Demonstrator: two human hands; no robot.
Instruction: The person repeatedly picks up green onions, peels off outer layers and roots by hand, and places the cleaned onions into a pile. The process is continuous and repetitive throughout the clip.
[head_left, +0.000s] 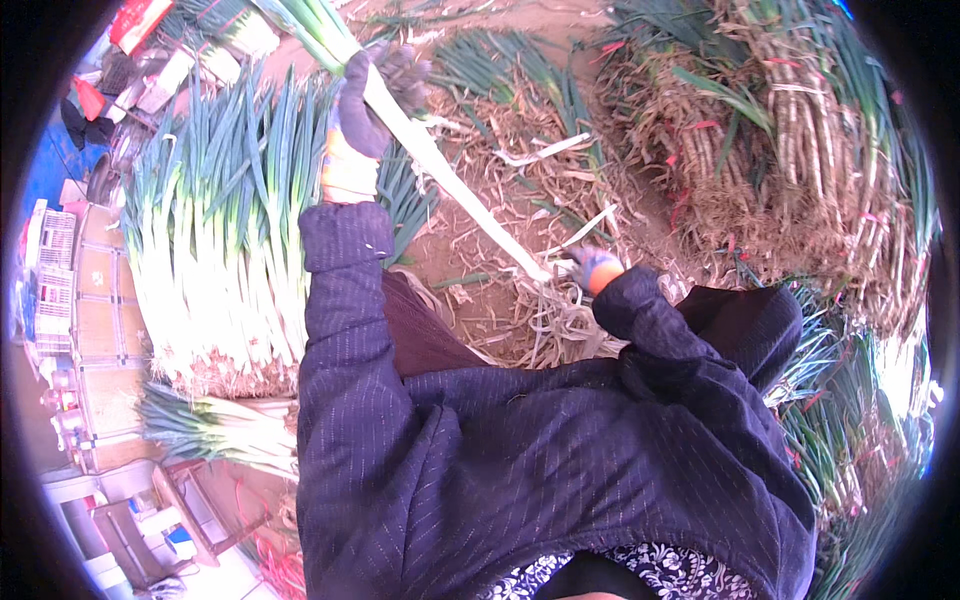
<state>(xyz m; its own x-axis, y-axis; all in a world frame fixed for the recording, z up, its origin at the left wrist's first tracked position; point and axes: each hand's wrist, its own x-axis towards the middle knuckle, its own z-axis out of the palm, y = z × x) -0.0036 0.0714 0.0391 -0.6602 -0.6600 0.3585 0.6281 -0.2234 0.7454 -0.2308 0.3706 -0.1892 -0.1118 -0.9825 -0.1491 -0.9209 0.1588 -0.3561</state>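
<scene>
My left hand (361, 105), in a dark-palmed work glove with an orange cuff, grips a long green onion (457, 184) around the upper part of its white stalk. The stalk slants down to the right, its green leaves running out past the top edge of the view. My right hand (598, 268), also gloved, is beside the root end; its fingers are partly hidden, and whether they pinch anything cannot be made out. Below that end lies a heap of pale stripped skins (562, 322). Clean white-stemmed green onions (225, 247) are stacked close to my left arm.
Untrimmed, soil-covered green onion bundles (802, 135) tied with red strips are piled at right. Dry husks (517, 187) litter the dirt floor. More onions (225, 431) lie at lower left, near a wooden frame (199, 510). White plastic crates (56, 262) stand at the far left.
</scene>
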